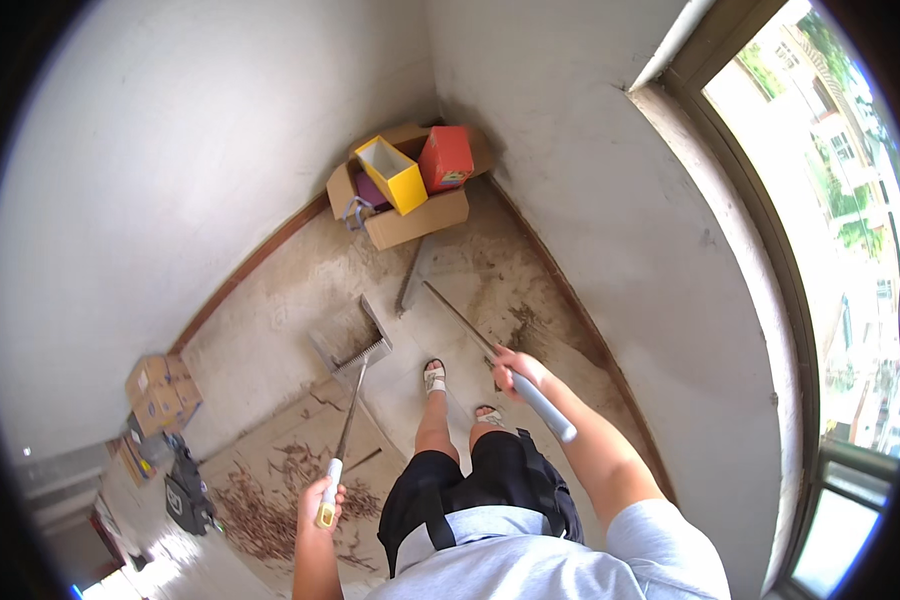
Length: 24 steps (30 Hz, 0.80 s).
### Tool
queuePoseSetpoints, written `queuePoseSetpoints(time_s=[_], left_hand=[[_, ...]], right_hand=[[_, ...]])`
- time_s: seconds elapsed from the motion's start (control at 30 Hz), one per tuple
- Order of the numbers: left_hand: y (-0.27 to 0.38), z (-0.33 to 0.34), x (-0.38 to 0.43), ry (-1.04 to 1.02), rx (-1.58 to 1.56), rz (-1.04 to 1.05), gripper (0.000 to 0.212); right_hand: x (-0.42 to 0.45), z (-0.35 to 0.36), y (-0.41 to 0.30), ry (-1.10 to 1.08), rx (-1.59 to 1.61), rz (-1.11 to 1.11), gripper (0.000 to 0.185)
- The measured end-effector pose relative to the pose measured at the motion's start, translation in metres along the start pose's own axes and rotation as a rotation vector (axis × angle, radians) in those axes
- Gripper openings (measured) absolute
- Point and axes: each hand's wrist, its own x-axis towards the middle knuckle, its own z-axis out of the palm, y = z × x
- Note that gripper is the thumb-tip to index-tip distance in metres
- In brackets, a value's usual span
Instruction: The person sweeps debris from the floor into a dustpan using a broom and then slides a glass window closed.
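Note:
My left hand (319, 504) grips the white end of the long handle of a dustpan (354, 337), which lies tilted on the floor with dark debris in it. My right hand (519, 373) holds a broom handle (461, 321) with a pale grey grip, pointing up and left. The broom's bristle head (409, 281) appears to be the dark narrow strip on the floor below the cardboard box. Dark dirt (523, 322) is scattered on the floor to the right of the handle.
An open cardboard box (420, 217) with a yellow box (401, 180) and a red box (447, 157) sits in the corner. Dry brown twigs (270, 517) lie lower left. A black bag (185, 495) and taped carton (163, 394) are at the left. A window (840, 225) is right.

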Motion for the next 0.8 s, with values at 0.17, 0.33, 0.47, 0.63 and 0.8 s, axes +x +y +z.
queuePoseSetpoints(time_s=[0.17, 0.33, 0.47, 0.63, 0.8], left_hand=[[0.049, 0.004, 0.029, -0.049, 0.107, -0.033, 0.026], [0.085, 0.012, 0.063, -0.048, 0.297, -0.083, 0.027], [0.114, 0.031, 0.068, -0.012, 0.408, -0.078, 0.024], [0.136, 0.052, 0.074, -0.051, 0.491, -0.166, 0.024], [0.142, 0.048, 0.094, -0.028, 0.549, -0.16, 0.028]], right_hand=[[0.051, 0.026, -0.065, 0.01, 0.187, 0.064, 0.023], [0.027, -0.033, -0.031, -0.011, 0.27, -0.101, 0.029], [-0.006, -0.024, 0.007, 0.137, 0.318, -0.136, 0.049], [-0.033, 0.018, -0.01, 0.251, 0.101, -0.217, 0.064], [0.01, 0.034, -0.093, 0.206, 0.079, -0.289, 0.04]])
